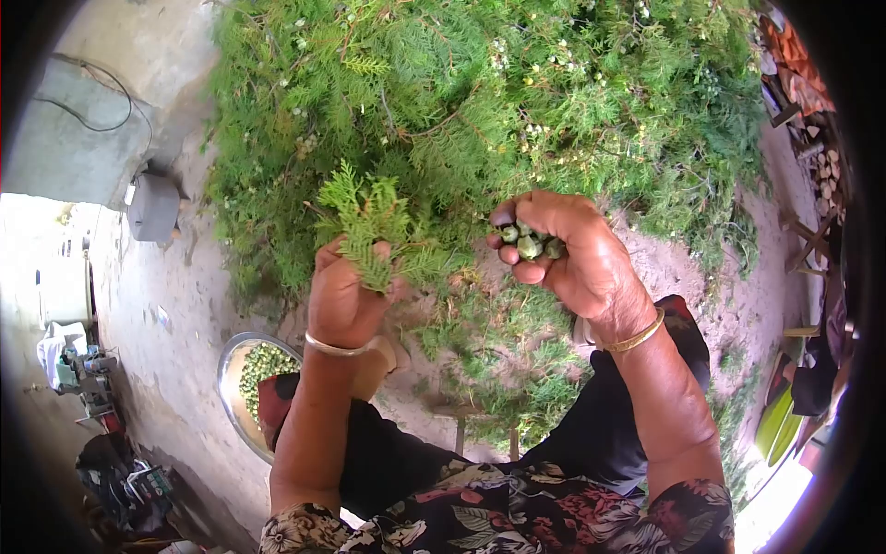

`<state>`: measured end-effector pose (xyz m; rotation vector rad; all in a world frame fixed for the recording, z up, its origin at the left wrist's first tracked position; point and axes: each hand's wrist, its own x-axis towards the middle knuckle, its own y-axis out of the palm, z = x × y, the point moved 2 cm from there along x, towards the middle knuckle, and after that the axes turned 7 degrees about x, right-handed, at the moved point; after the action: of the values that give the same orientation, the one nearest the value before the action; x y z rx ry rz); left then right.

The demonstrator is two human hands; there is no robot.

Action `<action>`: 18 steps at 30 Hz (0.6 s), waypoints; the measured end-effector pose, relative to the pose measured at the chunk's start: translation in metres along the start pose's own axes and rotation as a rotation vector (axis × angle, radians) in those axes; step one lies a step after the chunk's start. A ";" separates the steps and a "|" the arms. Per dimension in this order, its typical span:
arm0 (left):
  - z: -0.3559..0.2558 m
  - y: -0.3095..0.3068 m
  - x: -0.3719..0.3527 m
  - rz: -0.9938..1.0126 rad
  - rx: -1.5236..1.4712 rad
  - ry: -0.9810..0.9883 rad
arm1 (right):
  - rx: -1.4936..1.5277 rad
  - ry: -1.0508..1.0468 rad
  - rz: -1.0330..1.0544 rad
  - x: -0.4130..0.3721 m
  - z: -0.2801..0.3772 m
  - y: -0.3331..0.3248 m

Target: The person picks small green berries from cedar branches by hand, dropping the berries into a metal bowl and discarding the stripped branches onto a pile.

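My left hand (341,300) is closed on a green conifer sprig (362,208), whose flat, scaly leaves fan up past the fingers. Opposite it, my right hand (586,254) curls its fingers around several small green cones (529,246), which show between the thumb and fingertips. A gap separates the two hands. Just beyond them lies a big heap of cut conifer branches (443,102) with pale cones among the leaves. A round metal basin (224,392) stands beside my left leg and holds many green cones (266,360); its right side is hidden behind my knee and arm.
Loose sprigs (498,342) lie on the ground between my feet. A grey box-like object (154,208) stands by the wall at left, below a black cable (120,97). Chopped wood (824,180) and a wooden frame (809,238) are at the right edge.
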<state>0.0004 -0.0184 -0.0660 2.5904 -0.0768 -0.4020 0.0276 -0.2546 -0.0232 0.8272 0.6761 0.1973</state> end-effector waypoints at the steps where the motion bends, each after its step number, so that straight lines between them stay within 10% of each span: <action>1: 0.000 0.006 0.001 -0.006 -0.001 0.000 | -0.072 -0.014 0.030 -0.001 0.000 0.000; 7: 0.022 0.036 0.000 0.059 0.026 -0.240 | -0.216 -0.017 0.107 -0.004 -0.007 0.010; 18: 0.022 0.055 -0.008 -0.113 0.629 -0.078 | -0.658 -0.192 0.041 0.006 -0.027 0.006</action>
<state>-0.0131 -0.0754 -0.0549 3.2070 -0.0968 -0.5969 0.0154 -0.2315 -0.0349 0.2230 0.3728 0.3494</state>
